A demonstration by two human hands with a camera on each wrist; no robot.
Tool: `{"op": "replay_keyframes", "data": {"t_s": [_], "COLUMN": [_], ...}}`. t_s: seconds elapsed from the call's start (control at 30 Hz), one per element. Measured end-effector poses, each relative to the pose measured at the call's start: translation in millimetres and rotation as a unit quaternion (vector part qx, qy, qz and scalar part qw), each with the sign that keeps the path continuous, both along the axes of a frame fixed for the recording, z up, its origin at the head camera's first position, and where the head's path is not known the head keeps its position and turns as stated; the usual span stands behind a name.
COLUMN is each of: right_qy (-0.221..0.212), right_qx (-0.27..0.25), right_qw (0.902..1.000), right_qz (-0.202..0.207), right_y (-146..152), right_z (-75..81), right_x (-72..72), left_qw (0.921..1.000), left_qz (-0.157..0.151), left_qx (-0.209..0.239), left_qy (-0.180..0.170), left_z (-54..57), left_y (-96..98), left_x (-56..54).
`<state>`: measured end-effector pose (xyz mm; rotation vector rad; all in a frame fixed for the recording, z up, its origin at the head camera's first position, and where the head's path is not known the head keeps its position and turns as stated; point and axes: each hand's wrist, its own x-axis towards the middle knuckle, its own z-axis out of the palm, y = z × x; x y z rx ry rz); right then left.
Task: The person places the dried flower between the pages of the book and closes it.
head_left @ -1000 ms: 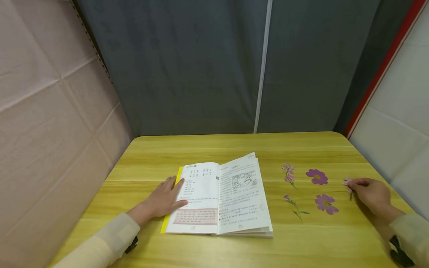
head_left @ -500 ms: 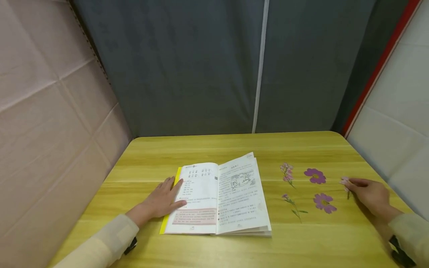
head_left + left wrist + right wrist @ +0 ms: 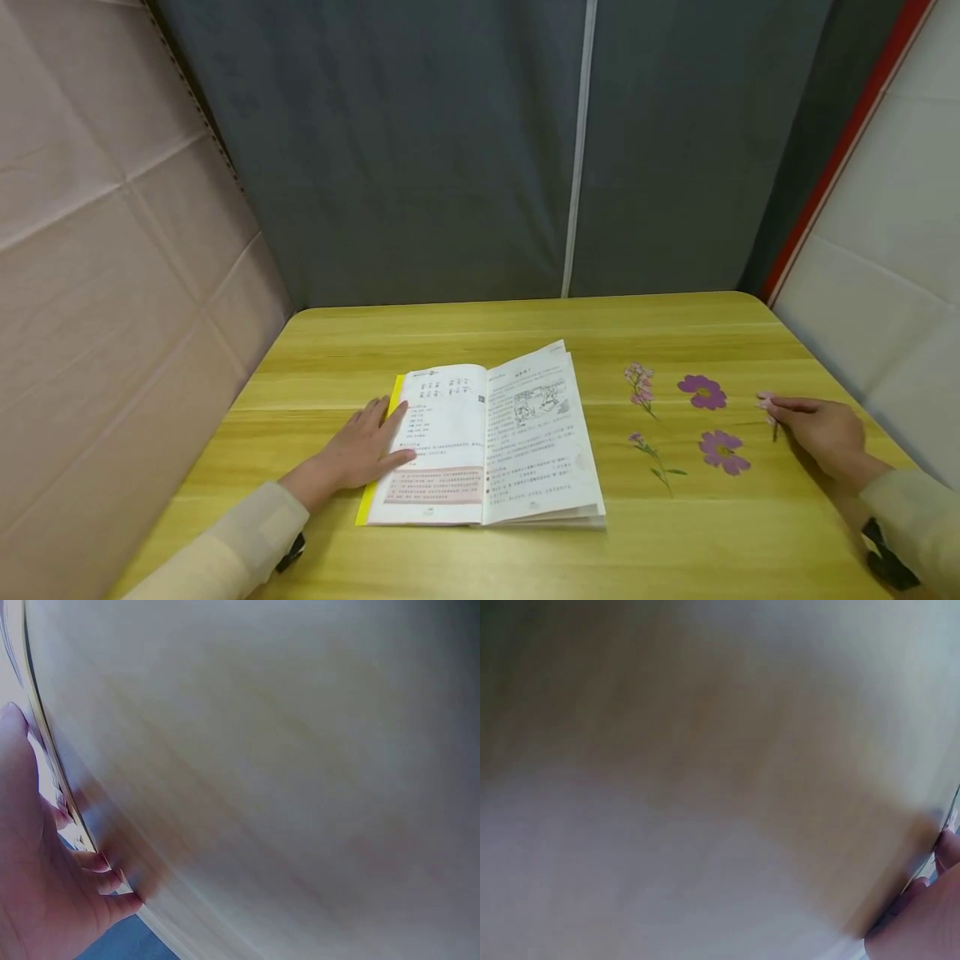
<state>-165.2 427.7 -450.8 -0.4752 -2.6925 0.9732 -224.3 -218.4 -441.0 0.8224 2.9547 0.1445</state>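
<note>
An open book [image 3: 536,433] with a yellow cover edge lies on the wooden table. My left hand [image 3: 356,450] rests on its left page, fingers extended; the left wrist view shows that hand [image 3: 52,877] at the left edge. Over at the right side of the table, my right hand [image 3: 825,433] pinches a small pale pink flower [image 3: 765,401] between thumb and fingertips. A short dark stem shows below it. Only part of the right hand [image 3: 922,915] enters the right wrist view, where the flower cannot be made out.
Between book and right hand lie two purple flowers, an upper one [image 3: 702,392] and a lower one [image 3: 724,452]. Left of them are a pink flower sprig [image 3: 641,387] and a leafy green-stemmed sprig [image 3: 658,465]. A dark curtain [image 3: 420,158] hangs behind the table [image 3: 450,562].
The right hand has moved slightly left with the pinched pink flower. My left hand stays on the page. The whole head view has shifted a little.
</note>
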Motion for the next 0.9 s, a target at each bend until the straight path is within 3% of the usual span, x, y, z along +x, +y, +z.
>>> {"op": "replay_keyframes", "data": {"t_s": [0.33, 0.6, 0.7, 0.77, 0.83, 0.9], "right_qy": [-0.003, 0.024, 0.044, 0.058, 0.073, 0.079], "right_qx": [-0.035, -0.111, -0.196, -0.256, -0.297, -0.313], "right_qw": [0.9992, 0.9935, 0.9796, 0.9649, 0.952, 0.9463], "right_qz": [-0.017, -0.001, 0.003, 0.007, 0.01, 0.012], "right_y": [0.6, 1.9, 0.3, -2.1, -5.7, -9.9], "right_z": [2.2, 3.8, 4.0, 4.3, 5.0, 6.7], "right_x": [-3.9, -5.8, -6.9, -8.5, -10.5, -12.2], "left_qw": [1.0, 1.0, 0.9999, 0.9998, 0.9998, 0.9999], "left_qz": [0.0, 0.0, -0.005, -0.008, -0.011, -0.007], "left_qx": [-0.003, 0.002, 0.009, 0.011, 0.013, 0.009], "left_qy": [-0.001, 0.0, 0.006, 0.011, 0.013, 0.01], "left_z": [-2.2, -4.0, -3.1, -2.9, -2.7, -3.0], "left_y": [-1.3, -1.2, -1.7, -1.8, -1.8, -1.9], "left_x": [-0.8, -1.9, -1.2, -0.8, -0.3, -0.6]}}
